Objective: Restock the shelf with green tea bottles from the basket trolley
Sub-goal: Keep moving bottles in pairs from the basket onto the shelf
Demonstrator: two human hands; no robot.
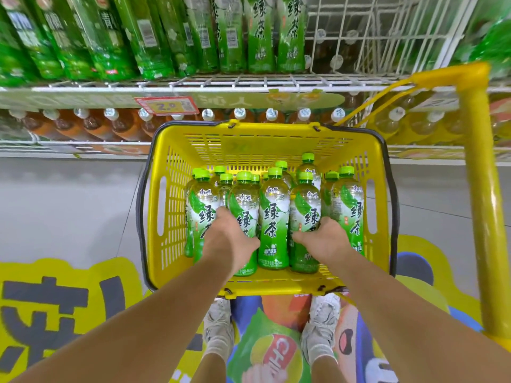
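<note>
Early stage: yellow plastic basket trolley (171,205) holds about a dozen green-capped green tea bottles (273,217); left hand (229,236) and right hand (323,239) each grip one, white wire shelf (345,84) gap unfilled.

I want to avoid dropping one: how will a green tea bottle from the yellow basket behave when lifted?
The bottle looks full, so probably heavy for its size. Its glossy label may feel slippery. It is tall and narrow, so it would likely tip easily once its close-packed neighbours in the basket are gone.
</note>
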